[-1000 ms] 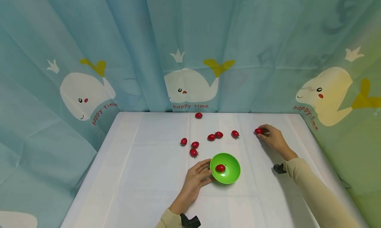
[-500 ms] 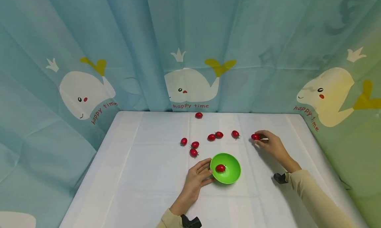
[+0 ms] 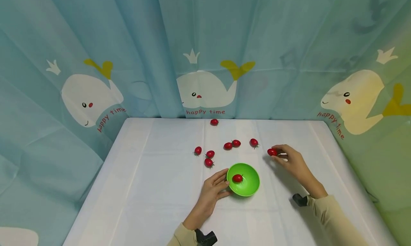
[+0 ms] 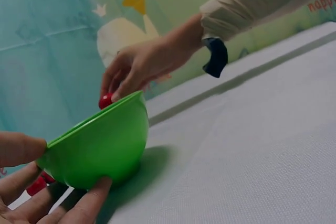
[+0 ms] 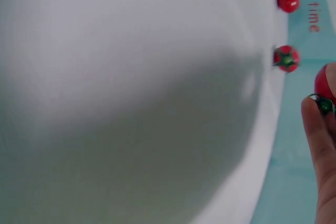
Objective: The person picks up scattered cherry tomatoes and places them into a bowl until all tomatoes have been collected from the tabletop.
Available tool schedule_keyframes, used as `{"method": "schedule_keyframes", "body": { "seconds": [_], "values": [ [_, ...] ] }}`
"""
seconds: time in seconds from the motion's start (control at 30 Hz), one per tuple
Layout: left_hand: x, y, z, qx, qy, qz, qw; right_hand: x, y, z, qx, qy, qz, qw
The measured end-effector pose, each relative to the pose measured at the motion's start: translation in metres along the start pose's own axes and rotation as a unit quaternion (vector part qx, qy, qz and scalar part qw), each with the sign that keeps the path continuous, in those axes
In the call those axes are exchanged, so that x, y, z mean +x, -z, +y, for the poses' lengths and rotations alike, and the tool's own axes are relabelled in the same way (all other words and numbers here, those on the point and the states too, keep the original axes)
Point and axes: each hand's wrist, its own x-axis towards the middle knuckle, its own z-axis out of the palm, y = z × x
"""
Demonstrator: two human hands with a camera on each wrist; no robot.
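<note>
A green bowl stands on the white table with one cherry tomato inside. My left hand grips the bowl's left side; the left wrist view shows the thumb at the rim and fingers below, round the wall. Right of the bowl and farther back, my right hand pinches another cherry tomato between thumb and fingers, above the cloth. In the right wrist view this held tomato shows its green stem end, partly cut off by the frame's edge.
Several loose cherry tomatoes lie behind the bowl: one nearest my right hand, a touching pair, a left cluster, and one at the table's back edge. A whale-print curtain hangs behind the table.
My right hand has moved left and nearer to me with the pinched cherry tomato, toward the bowl. The left hand and bowl have stayed in place.
</note>
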Motion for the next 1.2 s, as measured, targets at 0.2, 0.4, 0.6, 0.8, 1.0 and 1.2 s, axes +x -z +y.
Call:
{"method": "schedule_keyframes", "body": {
  "seconds": [0.2, 0.4, 0.6, 0.8, 1.0, 1.2],
  "values": [
    [0.001, 0.000, 0.000, 0.001, -0.001, 0.001, 1.0000, -0.006, -0.001, -0.017, 0.012, 0.001, 0.014, 0.9998],
    [0.002, -0.001, 0.000, -0.001, -0.001, -0.003, 1.0000, -0.015, -0.003, -0.033, 0.040, 0.009, 0.016, 0.9990],
    [0.002, 0.000, -0.001, -0.003, 0.003, -0.001, 1.0000, -0.024, -0.010, -0.055, 0.059, 0.015, 0.007, 0.9981],
    [0.001, 0.000, 0.001, 0.000, 0.001, -0.003, 1.0000, -0.031, -0.019, -0.073, 0.076, 0.021, 0.003, 0.9969],
    [0.002, 0.000, 0.002, 0.006, 0.004, -0.003, 1.0000, -0.036, -0.032, -0.084, 0.065, 0.029, 0.008, 0.9974],
    [0.002, -0.001, 0.001, -0.001, 0.007, -0.001, 1.0000, -0.039, -0.046, -0.096, 0.051, 0.028, 0.019, 0.9981]
  ]
}}
